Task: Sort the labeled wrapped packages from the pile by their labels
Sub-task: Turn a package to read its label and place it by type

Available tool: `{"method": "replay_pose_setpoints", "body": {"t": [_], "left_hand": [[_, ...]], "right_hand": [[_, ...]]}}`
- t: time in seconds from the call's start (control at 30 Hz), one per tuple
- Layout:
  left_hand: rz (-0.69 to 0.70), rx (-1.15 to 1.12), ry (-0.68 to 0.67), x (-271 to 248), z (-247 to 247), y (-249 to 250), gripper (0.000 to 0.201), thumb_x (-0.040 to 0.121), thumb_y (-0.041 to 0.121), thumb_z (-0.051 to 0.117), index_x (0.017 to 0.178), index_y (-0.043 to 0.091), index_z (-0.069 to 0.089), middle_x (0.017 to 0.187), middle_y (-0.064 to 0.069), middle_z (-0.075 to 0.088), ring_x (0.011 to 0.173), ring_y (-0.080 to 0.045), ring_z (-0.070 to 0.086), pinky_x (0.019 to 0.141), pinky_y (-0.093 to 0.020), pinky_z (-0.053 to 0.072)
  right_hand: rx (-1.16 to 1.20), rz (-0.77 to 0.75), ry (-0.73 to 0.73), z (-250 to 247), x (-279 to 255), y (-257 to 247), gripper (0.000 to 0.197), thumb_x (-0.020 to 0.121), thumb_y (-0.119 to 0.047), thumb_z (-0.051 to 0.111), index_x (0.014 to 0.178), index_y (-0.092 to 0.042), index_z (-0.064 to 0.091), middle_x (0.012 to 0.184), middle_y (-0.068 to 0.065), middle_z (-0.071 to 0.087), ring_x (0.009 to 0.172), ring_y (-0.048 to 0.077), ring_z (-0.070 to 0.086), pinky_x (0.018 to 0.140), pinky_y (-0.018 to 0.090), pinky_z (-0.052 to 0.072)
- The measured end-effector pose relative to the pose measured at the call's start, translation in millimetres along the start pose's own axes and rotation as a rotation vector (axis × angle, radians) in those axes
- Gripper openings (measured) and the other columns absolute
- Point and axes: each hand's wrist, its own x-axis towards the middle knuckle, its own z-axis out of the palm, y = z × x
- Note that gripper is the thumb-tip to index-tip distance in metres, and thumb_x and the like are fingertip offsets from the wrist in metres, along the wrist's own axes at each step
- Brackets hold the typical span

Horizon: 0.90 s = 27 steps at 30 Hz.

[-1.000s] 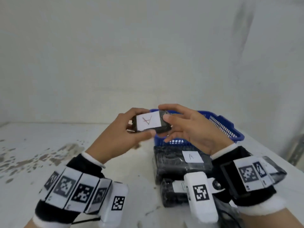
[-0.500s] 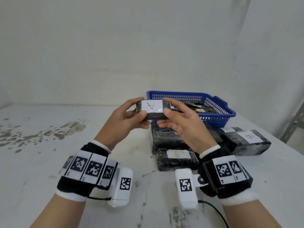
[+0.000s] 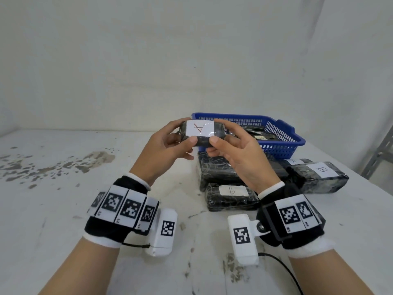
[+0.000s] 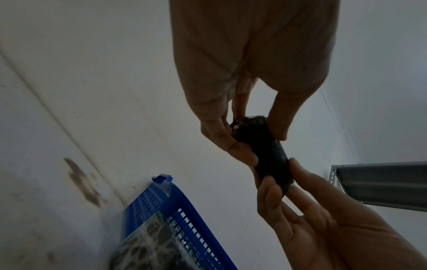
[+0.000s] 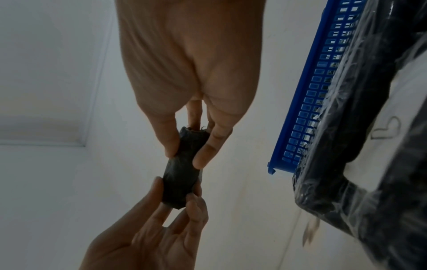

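A small black wrapped package (image 3: 202, 133) with a white label marked A is held up in the air in front of the blue basket (image 3: 282, 143). My left hand (image 3: 170, 143) pinches its left end and my right hand (image 3: 229, 145) pinches its right end. From the left wrist view the package (image 4: 265, 146) shows as a dark roll between both sets of fingers, and the right wrist view shows the package (image 5: 182, 175) the same way. Below it on the table lie more black packages: one labelled b (image 3: 232, 198), one labelled B (image 3: 319, 177), and a larger one (image 3: 217, 169).
The blue basket holds more wrapped packages (image 3: 259, 135). The white table (image 3: 63, 199) has dark stains at the left. A metal shelf frame (image 3: 378, 154) stands at the right edge. A cable (image 3: 285, 271) trails from my right wrist device.
Both hands have kept hold of the A package and turned it so its label faces me squarely. The view has pulled back, showing more of the packages on the table.
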Motion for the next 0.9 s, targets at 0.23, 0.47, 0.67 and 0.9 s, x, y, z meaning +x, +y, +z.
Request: {"method": "replay_pose_setpoints", "body": {"t": [0.23,0.47,0.67,0.9], "left_hand": [[-0.016,-0.014,0.003,-1.6,4.3,0.4,0.042,0.089,0.018,0.065,0.13,0.02,0.056,0.11,-0.019,0.066,0.075,-0.021,0.06,0.069,-0.035,0.057],[-0.005,-0.041,0.0,-2.2,7.6,-0.5,0.035,0.092,0.02,0.061,0.127,0.018,0.059,0.097,-0.016,0.062,0.071,-0.022,0.056,0.061,-0.032,0.055],[0.002,-0.088,0.003,-1.0,7.4,-0.4,0.03,0.097,0.017,0.052,0.126,0.014,0.061,0.086,-0.007,0.06,0.068,-0.02,0.053,0.061,-0.032,0.057],[-0.003,-0.092,0.035,-1.0,9.7,-1.1,0.023,0.098,0.019,0.052,0.117,0.012,0.064,0.099,-0.022,0.063,0.074,-0.029,0.055,0.06,-0.03,0.057]], "right_hand": [[-0.035,-0.029,0.018,0.3,-4.2,-1.1,0.044,0.089,-0.01,0.07,0.131,-0.019,0.058,0.102,0.011,0.076,0.082,0.022,0.069,0.084,0.031,0.058],[-0.083,-0.061,0.051,0.1,-4.8,-0.8,0.039,0.089,-0.009,0.071,0.125,-0.022,0.06,0.081,0.0,0.073,0.066,0.011,0.061,0.064,0.025,0.054],[-0.044,-0.071,0.051,-2.1,-4.1,-0.5,0.03,0.093,-0.01,0.066,0.12,-0.022,0.064,0.084,0.004,0.073,0.07,0.018,0.063,0.069,0.028,0.055],[-0.028,-0.062,0.068,-3.3,-4.6,-2.6,0.015,0.098,-0.012,0.061,0.11,-0.019,0.066,0.085,0.007,0.073,0.071,0.025,0.065,0.067,0.032,0.056]]}}
